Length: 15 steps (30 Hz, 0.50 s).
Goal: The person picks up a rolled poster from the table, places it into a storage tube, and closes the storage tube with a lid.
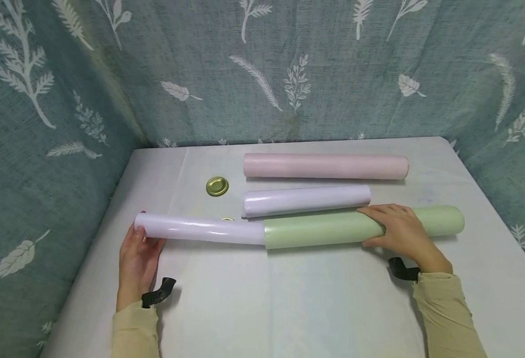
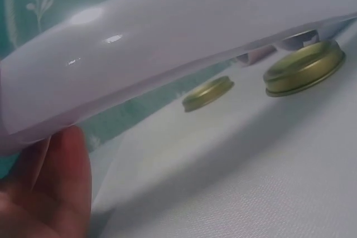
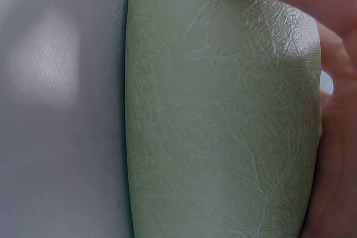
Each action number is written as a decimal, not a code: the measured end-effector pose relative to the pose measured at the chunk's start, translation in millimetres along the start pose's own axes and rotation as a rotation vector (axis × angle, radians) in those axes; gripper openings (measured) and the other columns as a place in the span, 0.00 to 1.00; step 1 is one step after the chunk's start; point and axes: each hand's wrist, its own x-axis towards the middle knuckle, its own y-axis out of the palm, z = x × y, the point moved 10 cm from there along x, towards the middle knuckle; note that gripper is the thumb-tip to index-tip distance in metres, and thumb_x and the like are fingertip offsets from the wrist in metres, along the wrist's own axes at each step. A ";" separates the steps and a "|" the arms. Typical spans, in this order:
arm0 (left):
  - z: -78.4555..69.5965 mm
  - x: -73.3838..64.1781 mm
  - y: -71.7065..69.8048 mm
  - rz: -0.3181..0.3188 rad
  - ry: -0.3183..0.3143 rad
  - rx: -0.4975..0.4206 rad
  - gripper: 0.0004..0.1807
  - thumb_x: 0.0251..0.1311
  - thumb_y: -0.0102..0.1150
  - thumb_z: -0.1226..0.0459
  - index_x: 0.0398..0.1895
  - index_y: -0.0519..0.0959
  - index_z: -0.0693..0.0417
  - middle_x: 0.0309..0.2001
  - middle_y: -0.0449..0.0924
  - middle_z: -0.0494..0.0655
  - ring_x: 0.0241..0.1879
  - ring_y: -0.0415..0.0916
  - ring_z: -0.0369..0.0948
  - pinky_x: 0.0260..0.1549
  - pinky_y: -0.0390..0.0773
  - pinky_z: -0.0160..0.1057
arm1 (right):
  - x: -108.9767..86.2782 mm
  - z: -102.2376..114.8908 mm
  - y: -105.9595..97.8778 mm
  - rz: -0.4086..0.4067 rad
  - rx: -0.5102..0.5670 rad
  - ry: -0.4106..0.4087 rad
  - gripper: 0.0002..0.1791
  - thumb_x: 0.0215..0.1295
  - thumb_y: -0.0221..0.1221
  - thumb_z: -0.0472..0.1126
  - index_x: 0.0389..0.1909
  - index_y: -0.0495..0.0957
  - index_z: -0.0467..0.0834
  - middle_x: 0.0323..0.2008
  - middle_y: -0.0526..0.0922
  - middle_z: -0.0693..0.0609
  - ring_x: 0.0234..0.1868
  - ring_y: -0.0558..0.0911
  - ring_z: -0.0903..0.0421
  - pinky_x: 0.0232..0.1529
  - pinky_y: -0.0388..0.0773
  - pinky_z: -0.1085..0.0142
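Two tan sleeves (image 1: pixel 134 330) enter at the bottom of the frame, lower left and lower right, each with one black wrist piece (image 1: pixel 158 294) at its cuff. Left of centre, the left hand (image 1: pixel 137 262) holds the left end of a lilac roll (image 1: pixel 204 230), its grip narrow, so that the roll stretches rightward from it. Just above sits one gold lid (image 1: pixel 217 186); of a second gold lid (image 2: pixel 304 68) the head view shows only a sliver behind the roll, while the left wrist view shows both plainly. At mid-frame the lilac roll meets or enters the left end of the only green roll (image 1: pixel 320 230); which, I cannot tell. Above them lie another lilac roll (image 1: pixel 307 200) and, higher, one pink roll (image 1: pixel 325 166). Right of centre, the right hand (image 1: pixel 403 236) grips the green roll from above, thumb and fingers wide around it; the roll extends past the hand on both sides. Fine creases in its surface show only in the right wrist view.
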 end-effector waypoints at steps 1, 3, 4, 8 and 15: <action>-0.2 -0.7 -0.1 0.000 -0.001 0.005 0.27 0.64 0.46 0.67 0.66 0.56 0.58 0.61 0.56 0.49 0.55 0.60 0.44 0.50 0.69 0.42 | 0.6 0.2 -0.2 -0.002 -0.001 -0.004 0.45 0.33 0.69 0.61 0.59 0.68 0.55 0.54 0.71 0.51 0.55 0.66 0.48 0.55 0.53 0.49; -1.0 -2.6 -1.5 -0.006 -0.003 0.002 0.27 0.64 0.45 0.66 0.66 0.55 0.58 0.62 0.55 0.49 0.56 0.59 0.43 0.50 0.69 0.42 | 1.6 1.7 -0.2 0.000 0.004 -0.014 0.45 0.33 0.68 0.61 0.58 0.68 0.54 0.54 0.71 0.50 0.55 0.67 0.47 0.54 0.54 0.49; -0.9 -3.3 -2.2 -0.009 -0.007 -0.009 0.27 0.64 0.45 0.66 0.66 0.55 0.58 0.62 0.54 0.49 0.57 0.58 0.43 0.50 0.69 0.42 | 1.8 2.3 -0.1 0.000 0.006 -0.018 0.44 0.33 0.68 0.61 0.58 0.68 0.54 0.54 0.71 0.50 0.55 0.67 0.47 0.54 0.54 0.48; 0.8 -4.0 -5.1 -0.021 -0.015 -0.011 0.27 0.64 0.46 0.67 0.65 0.56 0.57 0.63 0.53 0.49 0.58 0.57 0.44 0.50 0.69 0.42 | 1.1 3.3 -0.1 -0.004 0.005 -0.029 0.44 0.34 0.68 0.62 0.58 0.68 0.54 0.53 0.72 0.48 0.54 0.67 0.45 0.54 0.54 0.47; 3.7 0.1 -1.2 0.016 -0.017 -0.019 0.27 0.64 0.43 0.69 0.67 0.54 0.50 0.64 0.48 0.49 0.60 0.52 0.46 0.52 0.66 0.43 | -1.3 2.0 -2.0 -0.020 0.009 -0.035 0.43 0.34 0.69 0.60 0.58 0.68 0.53 0.53 0.71 0.47 0.54 0.67 0.44 0.53 0.54 0.47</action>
